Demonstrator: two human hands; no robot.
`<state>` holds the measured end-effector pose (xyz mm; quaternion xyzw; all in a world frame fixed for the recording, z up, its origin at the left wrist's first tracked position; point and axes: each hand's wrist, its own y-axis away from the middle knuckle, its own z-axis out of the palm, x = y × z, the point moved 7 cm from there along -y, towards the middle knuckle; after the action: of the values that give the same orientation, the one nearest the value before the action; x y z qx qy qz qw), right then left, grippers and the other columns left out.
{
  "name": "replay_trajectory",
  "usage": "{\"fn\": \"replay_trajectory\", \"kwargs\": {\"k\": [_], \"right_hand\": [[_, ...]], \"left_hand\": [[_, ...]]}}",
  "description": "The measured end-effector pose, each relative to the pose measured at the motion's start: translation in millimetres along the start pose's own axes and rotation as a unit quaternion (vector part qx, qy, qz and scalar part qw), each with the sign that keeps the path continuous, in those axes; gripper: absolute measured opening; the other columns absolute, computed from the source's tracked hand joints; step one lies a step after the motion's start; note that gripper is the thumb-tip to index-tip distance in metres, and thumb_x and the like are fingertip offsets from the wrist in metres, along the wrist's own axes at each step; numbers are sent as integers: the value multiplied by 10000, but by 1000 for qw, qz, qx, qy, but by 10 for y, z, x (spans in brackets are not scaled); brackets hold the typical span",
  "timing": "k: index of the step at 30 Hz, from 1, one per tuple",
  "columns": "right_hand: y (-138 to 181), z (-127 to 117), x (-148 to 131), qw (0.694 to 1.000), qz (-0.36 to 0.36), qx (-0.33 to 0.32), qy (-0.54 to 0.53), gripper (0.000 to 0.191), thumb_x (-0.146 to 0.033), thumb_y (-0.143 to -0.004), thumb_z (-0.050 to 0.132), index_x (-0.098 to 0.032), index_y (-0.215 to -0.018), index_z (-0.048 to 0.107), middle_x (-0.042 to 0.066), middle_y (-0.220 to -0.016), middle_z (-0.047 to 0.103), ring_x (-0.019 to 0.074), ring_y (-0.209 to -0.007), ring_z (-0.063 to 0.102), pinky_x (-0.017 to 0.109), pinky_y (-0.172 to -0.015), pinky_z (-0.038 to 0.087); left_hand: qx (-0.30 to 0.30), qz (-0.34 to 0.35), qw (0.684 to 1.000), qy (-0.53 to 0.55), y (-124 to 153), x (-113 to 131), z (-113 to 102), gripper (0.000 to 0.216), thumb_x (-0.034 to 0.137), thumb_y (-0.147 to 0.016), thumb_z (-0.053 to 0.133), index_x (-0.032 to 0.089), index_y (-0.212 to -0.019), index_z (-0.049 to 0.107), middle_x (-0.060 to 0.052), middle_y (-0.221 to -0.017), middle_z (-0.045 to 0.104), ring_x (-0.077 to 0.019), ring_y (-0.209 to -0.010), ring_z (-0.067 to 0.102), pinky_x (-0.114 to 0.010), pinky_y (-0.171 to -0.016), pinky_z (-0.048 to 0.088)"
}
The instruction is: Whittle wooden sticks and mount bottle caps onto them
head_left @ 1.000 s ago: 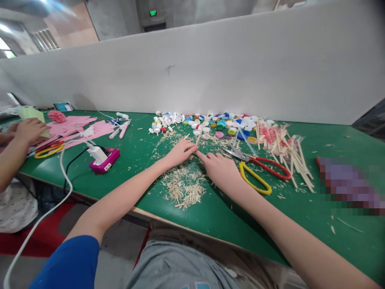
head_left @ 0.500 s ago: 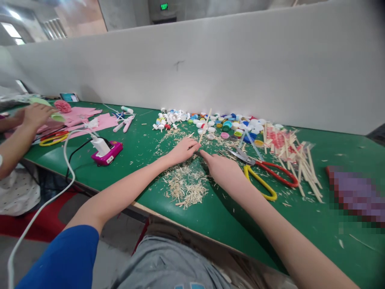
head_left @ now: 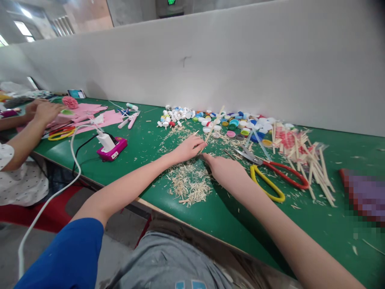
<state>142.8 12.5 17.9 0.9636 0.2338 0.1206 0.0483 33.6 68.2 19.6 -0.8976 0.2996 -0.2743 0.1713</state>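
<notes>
My left hand [head_left: 189, 147] is closed round the lower end of a thin wooden stick [head_left: 214, 126] that slants up and away over the green table [head_left: 144, 152]. My right hand [head_left: 224, 170] lies just right of it, fingers curled near the stick's base; what it holds is hidden. A heap of pale wood shavings [head_left: 189, 182] lies in front of both hands. Large scissors with one red and one yellow handle [head_left: 267, 176] rest right of my right hand.
Several coloured bottle caps [head_left: 231, 124] and white pins [head_left: 173, 116] lie by the white partition. A pile of wooden sticks [head_left: 306, 154] is at right. A pink device with a white plug [head_left: 112, 146] and cable sits left. Another person's hands [head_left: 42, 110] work over pink paper.
The view has shifted slightly, so everything sits a little further right. My left hand has tilted the stick more to the right. The other person's hands have moved back over the pink paper.
</notes>
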Motion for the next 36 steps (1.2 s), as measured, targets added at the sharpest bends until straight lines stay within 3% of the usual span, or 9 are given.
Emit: {"fn": "replay_trajectory", "kwargs": {"k": [4, 9, 15, 28, 36], "right_hand": [[48, 32, -3, 1000, -2, 21, 8, 464, -272, -1000, 266, -320, -1456, 340, 76, -1027, 611, 193, -844, 625, 257, -664, 409], [73, 20, 79, 994, 25, 100, 46, 558, -254, -989, 320, -309, -1533, 210, 91, -1067, 580, 191, -949, 588, 231, -623, 362], [65, 27, 63, 989, 21, 137, 56, 481, -302, -1019, 245, -253, -1491, 321, 111, -1097, 567, 186, -1007, 541, 233, -641, 335], [124, -3, 3, 985, 37, 154, 63, 466, -372, -1030, 244, -228, -1464, 330, 122, -1139, 538, 188, -989, 527, 227, -576, 260], [134, -44, 27, 986, 61, 154, 26, 270, -300, -1012, 312, -125, -1146, 468, 124, -1098, 532, 188, -994, 523, 263, -528, 174]], "left_hand": [[0, -3, 1000, 1, 11, 4, -10, 320, 305, -990, 374, 172, -842, 624, -42, -870, 654, -161, -885, 535, -319, -888, 415], [3, 1, 1000, 0, 13, -7, -4, 346, 351, -994, 362, 177, -847, 623, -36, -858, 645, -159, -866, 524, -317, -878, 423], [9, -8, 1000, 18, 16, -18, -18, 367, 393, -982, 388, 177, -781, 605, -29, -805, 636, -155, -830, 532, -315, -864, 418], [26, 21, 999, 22, -10, -96, 34, 502, 507, -981, 284, 181, -718, 560, -38, -767, 624, -161, -826, 548, -337, -856, 419], [16, 18, 1000, 7, -15, -81, 30, 497, 500, -987, 259, 182, -721, 533, -36, -766, 607, -154, -808, 539, -321, -852, 414]]}}
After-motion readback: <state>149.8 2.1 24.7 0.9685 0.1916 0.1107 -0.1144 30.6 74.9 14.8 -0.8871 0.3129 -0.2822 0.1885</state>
